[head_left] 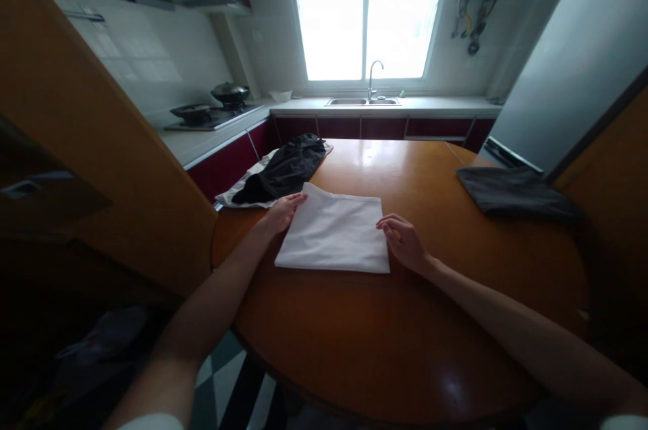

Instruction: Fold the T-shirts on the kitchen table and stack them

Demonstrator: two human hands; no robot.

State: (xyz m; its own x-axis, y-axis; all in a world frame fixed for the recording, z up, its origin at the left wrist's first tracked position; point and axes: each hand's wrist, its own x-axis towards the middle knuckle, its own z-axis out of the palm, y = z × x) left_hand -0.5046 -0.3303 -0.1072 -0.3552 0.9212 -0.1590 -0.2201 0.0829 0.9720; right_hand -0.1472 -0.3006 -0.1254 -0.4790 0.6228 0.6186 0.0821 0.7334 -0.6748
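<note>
A white cloth garment (337, 231), folded into a flat near-square, lies on the wooden table in front of me. My left hand (284, 212) is at its upper left corner, with fingers and thumb closed on the edge there. The corner rises slightly into a small peak. On the opposite side, my right hand (405, 241) has its fingers loosely bent and apart, the tips touching or very near the garment's right edge. No fabric shows gripped in it.
Dark and white garments (288, 170) lie loosely piled at the table's far left. A folded dark grey garment (514, 192) rests on the right. The round wooden table (354, 342) has a curved front edge. Beyond stand a counter with a sink (362, 101) and a stove (212, 118).
</note>
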